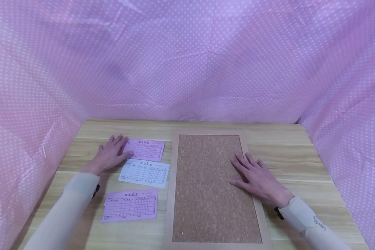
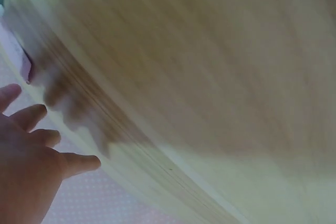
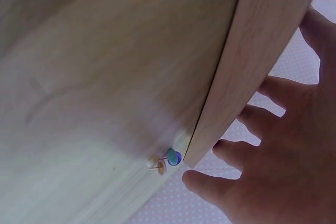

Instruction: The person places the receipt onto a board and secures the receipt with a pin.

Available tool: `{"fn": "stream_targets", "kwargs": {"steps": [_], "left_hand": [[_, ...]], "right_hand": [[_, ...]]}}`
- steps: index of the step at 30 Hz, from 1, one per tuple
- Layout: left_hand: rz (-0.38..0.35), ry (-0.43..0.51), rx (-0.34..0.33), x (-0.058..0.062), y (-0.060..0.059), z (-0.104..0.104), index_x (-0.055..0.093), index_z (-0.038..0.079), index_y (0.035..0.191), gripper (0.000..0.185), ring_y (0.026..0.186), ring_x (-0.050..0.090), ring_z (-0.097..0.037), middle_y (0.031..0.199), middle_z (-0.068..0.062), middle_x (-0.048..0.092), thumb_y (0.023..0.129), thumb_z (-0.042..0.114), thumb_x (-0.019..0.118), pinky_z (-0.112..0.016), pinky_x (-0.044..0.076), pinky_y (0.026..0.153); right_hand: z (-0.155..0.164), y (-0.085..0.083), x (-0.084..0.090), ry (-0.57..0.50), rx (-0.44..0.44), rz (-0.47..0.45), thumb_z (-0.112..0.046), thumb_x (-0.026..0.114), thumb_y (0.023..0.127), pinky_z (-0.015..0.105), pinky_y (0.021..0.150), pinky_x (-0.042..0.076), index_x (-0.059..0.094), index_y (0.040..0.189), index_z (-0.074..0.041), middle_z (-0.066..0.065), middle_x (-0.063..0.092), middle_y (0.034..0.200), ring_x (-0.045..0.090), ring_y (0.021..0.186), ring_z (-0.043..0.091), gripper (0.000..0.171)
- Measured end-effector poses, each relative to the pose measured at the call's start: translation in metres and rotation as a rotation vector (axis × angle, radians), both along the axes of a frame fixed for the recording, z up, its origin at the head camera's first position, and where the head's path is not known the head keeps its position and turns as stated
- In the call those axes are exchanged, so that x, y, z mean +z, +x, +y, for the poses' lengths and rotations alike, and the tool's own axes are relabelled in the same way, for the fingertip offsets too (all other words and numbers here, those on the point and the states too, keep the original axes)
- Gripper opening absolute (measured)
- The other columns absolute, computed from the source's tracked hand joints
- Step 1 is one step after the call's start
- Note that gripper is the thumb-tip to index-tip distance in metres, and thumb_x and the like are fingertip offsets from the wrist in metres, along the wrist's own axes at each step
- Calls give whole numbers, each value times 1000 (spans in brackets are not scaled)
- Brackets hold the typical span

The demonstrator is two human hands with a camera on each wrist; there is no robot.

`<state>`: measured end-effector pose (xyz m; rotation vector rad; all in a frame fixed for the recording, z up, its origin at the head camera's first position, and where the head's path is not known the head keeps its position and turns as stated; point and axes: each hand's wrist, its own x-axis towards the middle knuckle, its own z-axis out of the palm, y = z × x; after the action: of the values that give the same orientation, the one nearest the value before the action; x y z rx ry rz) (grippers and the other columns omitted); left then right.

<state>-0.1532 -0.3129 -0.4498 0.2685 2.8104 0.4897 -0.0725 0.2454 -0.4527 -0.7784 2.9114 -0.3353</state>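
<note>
A cork board (image 1: 207, 187) in a light wooden frame lies on the wooden table (image 1: 287, 152), right of centre. My right hand (image 1: 248, 170) rests flat on its right side, fingers straight and spread across cork and frame. In the right wrist view these fingers (image 3: 262, 129) lie beside the frame (image 3: 252, 66), and two push pins (image 3: 169, 160), one blue and one tan, sit on the table by the frame's edge. Left of the board lie three printed slips. My left hand (image 1: 112, 151) lies flat with its fingertips on the upper pink slip (image 1: 147, 150).
A white slip (image 1: 144, 172) lies below the upper pink one, and another pink slip (image 1: 130, 205) lies nearer me. Pink dotted cloth (image 1: 187, 69) walls the table at the back and both sides. The left wrist view is blurred, showing table wood and my left hand (image 2: 26, 166).
</note>
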Motion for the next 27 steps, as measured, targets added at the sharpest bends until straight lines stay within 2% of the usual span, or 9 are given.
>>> {"fn": "stream_targets", "kwargs": {"steps": [7,12,17,21,27], "left_hand": [[15,-21,-38,-3,-1,0,28,3,162,83,152,0,-56,167,-30,12,103,57,52,-86,-1,107],[26,-18,-61,-9,-4,-3,30,6,162,77,153,2,-55,168,-27,14,105,53,51,-87,-1,106],[22,-9,-64,-12,-6,-6,31,6,162,71,153,4,-54,169,-25,13,107,47,52,-86,-1,107],[23,14,-60,-12,-6,-7,32,7,162,67,152,5,-55,169,-24,15,108,40,54,-85,-1,109],[77,75,-53,-11,-8,-7,38,8,159,61,150,14,-56,165,-26,27,106,30,59,-83,3,111]], "right_hand": [[-1,0,-2,4,2,-11,-61,55,101,75,114,25,38,161,-11,13,24,170,21,152,48,80],[-1,1,-2,4,3,-10,-62,55,101,75,114,26,38,161,-11,13,24,170,21,153,48,80],[0,1,-2,1,0,-10,-61,55,101,75,113,26,38,161,-11,14,25,170,21,152,49,80],[0,0,-2,4,-1,-9,-61,55,101,75,112,27,38,161,-11,14,26,169,22,152,48,80],[-1,-1,-2,5,-8,-17,-62,55,101,75,113,27,38,161,-11,14,25,169,21,153,49,80]]}}
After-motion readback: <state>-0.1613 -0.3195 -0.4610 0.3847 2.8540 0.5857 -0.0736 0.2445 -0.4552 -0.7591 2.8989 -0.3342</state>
